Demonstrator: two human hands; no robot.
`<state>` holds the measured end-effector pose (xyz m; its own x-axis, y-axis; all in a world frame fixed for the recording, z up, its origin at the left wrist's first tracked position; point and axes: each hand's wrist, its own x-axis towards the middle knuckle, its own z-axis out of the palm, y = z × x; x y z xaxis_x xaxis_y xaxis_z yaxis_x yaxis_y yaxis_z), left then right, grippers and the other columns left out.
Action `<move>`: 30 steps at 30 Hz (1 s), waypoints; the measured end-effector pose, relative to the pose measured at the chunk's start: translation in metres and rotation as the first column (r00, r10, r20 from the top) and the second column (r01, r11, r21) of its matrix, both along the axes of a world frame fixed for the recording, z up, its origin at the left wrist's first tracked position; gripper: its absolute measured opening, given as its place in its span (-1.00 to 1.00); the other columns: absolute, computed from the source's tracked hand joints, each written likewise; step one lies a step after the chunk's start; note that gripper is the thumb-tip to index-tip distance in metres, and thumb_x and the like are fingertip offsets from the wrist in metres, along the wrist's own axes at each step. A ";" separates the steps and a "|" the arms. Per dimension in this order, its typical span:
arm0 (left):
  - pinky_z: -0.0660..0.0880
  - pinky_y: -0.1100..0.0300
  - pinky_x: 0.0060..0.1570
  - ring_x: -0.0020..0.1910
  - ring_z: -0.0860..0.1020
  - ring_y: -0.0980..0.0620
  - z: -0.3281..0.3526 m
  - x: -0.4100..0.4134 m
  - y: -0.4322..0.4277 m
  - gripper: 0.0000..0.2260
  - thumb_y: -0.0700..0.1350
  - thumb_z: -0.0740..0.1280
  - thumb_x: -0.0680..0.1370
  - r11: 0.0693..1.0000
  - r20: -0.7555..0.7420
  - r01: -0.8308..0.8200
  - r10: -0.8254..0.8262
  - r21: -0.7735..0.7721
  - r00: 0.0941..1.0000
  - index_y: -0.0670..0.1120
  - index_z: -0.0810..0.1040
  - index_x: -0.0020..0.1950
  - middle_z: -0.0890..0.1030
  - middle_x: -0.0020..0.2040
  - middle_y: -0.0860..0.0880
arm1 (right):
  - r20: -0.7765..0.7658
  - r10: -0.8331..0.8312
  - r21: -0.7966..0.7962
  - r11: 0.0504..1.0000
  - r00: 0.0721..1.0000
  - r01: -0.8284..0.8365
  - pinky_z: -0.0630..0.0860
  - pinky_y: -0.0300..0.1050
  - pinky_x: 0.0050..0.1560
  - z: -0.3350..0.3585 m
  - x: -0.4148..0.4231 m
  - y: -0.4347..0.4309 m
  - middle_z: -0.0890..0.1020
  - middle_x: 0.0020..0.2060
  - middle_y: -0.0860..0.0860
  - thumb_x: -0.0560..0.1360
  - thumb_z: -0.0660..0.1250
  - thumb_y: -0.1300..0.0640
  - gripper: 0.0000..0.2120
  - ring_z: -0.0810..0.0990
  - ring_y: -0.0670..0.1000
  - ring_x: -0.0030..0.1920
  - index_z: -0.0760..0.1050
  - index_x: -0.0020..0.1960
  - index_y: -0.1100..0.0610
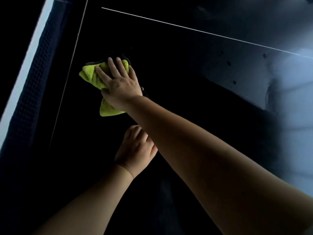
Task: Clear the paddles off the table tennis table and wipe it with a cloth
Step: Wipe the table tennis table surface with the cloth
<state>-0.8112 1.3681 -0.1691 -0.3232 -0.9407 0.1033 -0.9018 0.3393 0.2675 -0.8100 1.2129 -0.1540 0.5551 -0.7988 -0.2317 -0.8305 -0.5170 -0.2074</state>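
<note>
Where the right hand point(121, 82) bears down, a yellow-green cloth point(92, 77) lies bunched on the dark table point(186, 68), not far from the net point(33, 77) at the left. The cloth looks fluffy, like a soft towel, and it is crumpled into loose folds. A darker edge shows just past the fingertips, too dim to make out clearly. Most of the cloth sits beneath the palm and fingers. One rumpled part sticks out to the left of the hand and a pointed corner pokes out below the wrist.

The right hand is flat and spread, its fingers point(111, 65) nearly straight on top of the cloth, pressing it rather than gripping it. The left hand point(135, 148) is nearer the body, partly tucked under the right forearm, well apart from the cloth. Its fingers are curled under and no object shows in it.

The table top is smooth and slightly shiny, pale with glare at the right, and marked with a thin white line point(186, 28). The net is a fine dark mesh with a white band along its top.
</note>
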 end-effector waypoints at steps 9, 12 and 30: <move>0.31 -0.01 0.12 0.10 0.43 -0.07 0.000 -0.003 0.000 -0.66 0.03 0.21 0.49 0.999 0.007 -0.005 0.004 0.048 1.000 -0.11 0.61 0.13 0.59 0.11 -0.07 | 0.055 -0.173 -0.085 0.980 0.983 0.177 -0.05 0.01 0.53 -0.004 -0.149 -0.034 0.02 0.59 -0.04 0.52 0.19 -0.10 -0.34 -0.08 0.01 0.58 0.05 0.57 -0.16; 0.32 -0.02 0.16 0.11 0.43 -0.08 0.001 -0.005 0.000 -0.65 0.03 0.20 0.50 0.999 0.011 -0.005 0.005 0.034 1.000 -0.12 0.61 0.14 0.59 0.11 -0.08 | 0.087 -0.335 -0.093 0.935 0.938 0.343 -0.05 0.01 0.52 -0.004 -0.221 -0.035 0.05 0.59 -0.04 0.51 0.20 -0.08 -0.34 -0.06 0.01 0.58 0.08 0.57 -0.16; 0.31 -0.13 0.06 0.08 0.39 -0.27 0.003 0.042 -0.142 -0.68 -0.06 0.17 0.48 0.943 -0.021 -0.332 0.332 -0.021 0.943 -0.16 0.55 0.14 0.52 0.13 -0.22 | 0.005 -0.943 -0.034 0.333 0.333 0.942 -0.17 0.17 0.51 0.006 -0.356 -0.033 -0.10 0.59 0.09 0.58 0.12 -0.13 -0.31 -0.19 0.09 0.57 -0.08 0.60 -0.01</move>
